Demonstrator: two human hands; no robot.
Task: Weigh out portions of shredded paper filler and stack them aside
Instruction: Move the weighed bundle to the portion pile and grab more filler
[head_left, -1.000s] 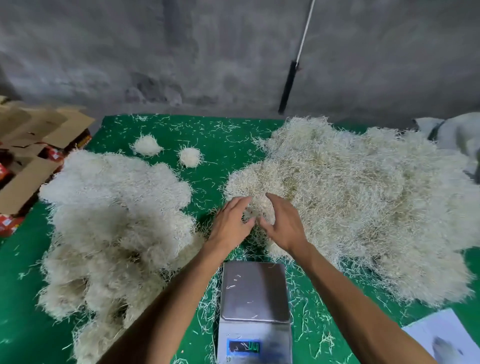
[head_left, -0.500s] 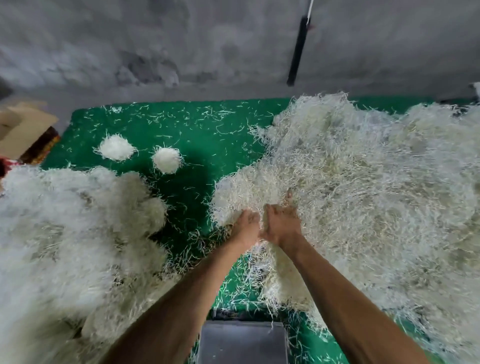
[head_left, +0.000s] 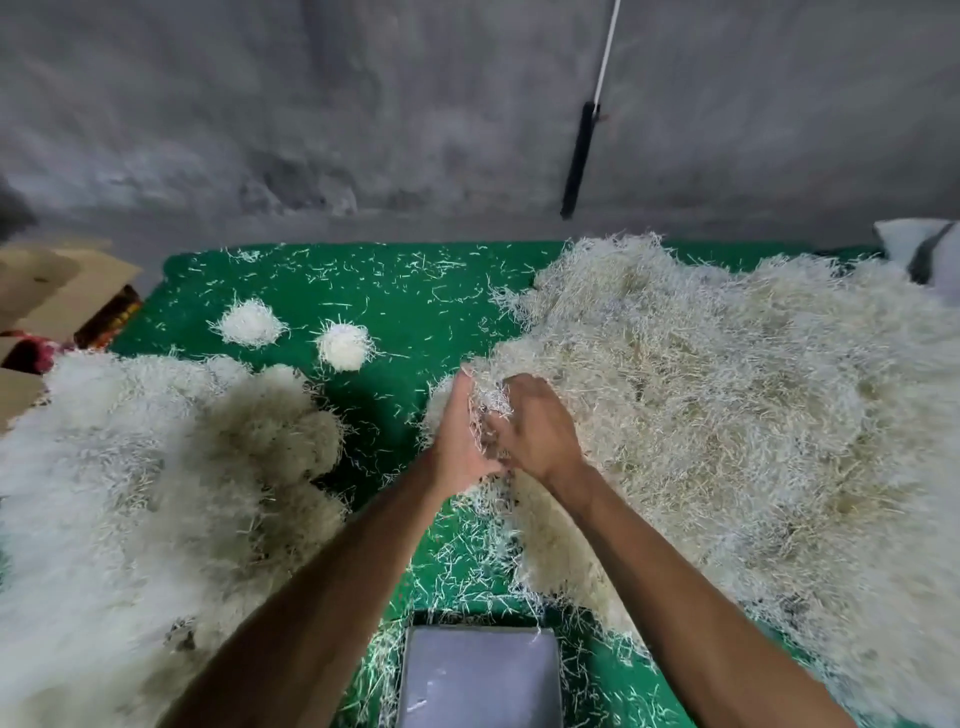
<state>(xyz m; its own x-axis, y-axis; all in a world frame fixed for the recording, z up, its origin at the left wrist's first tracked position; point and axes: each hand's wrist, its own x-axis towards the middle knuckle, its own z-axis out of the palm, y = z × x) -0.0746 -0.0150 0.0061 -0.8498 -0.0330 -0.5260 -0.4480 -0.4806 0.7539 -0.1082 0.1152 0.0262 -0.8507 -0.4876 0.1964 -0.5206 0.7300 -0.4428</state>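
Hands clutch filler (scale bare).

A green-covered counter carries a large loose heap of shredded paper filler on its right side and a mass of rounded, stacked portions on its left. Two small white tufts lie apart toward the far edge, with stray shreds scattered between. The grey platform of a scale sits at the near edge.
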